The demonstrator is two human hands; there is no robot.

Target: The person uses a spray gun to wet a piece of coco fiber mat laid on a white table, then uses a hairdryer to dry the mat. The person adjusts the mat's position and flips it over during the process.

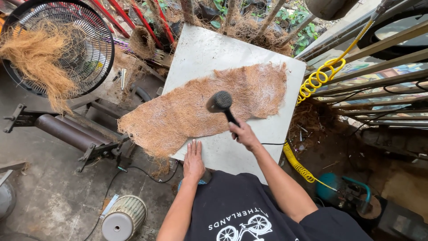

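A pale square board worktop [200,49] carries a long brown mat of coconut fibre [196,109], its long axis running from the near-left corner up to the far right — ahead of both hands. The left hand [193,161] lies flat, fingers together, at the mat's near edge. The right hand [244,136] grips a black round-headed brush [220,103] over the mat's middle.

Concrete floor [53,196]; black fan [84,44]; daylight

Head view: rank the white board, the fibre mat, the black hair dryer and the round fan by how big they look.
1. white board
2. fibre mat
3. round fan, partly cut off by the frame, so its rank against the mat is unsure
4. black hair dryer, held in the right hand
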